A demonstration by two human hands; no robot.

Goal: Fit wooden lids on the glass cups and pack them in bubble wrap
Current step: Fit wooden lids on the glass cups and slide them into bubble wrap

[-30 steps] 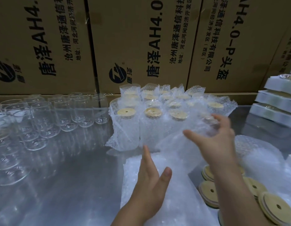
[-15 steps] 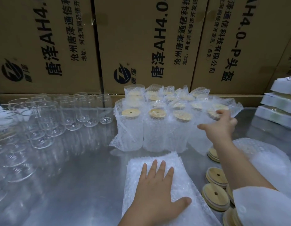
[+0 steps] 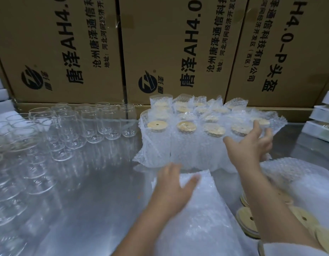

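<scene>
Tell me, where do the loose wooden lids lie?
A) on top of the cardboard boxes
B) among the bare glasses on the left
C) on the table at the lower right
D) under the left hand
C: the loose wooden lids lie on the table at lower right; the bare glass cups at left have none.

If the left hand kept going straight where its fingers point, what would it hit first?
Probably the front row of bubble-wrapped cups, just past the bubble wrap stack under the left hand. The gap looks short, though the hand is blurred and depth is uncertain.
</scene>
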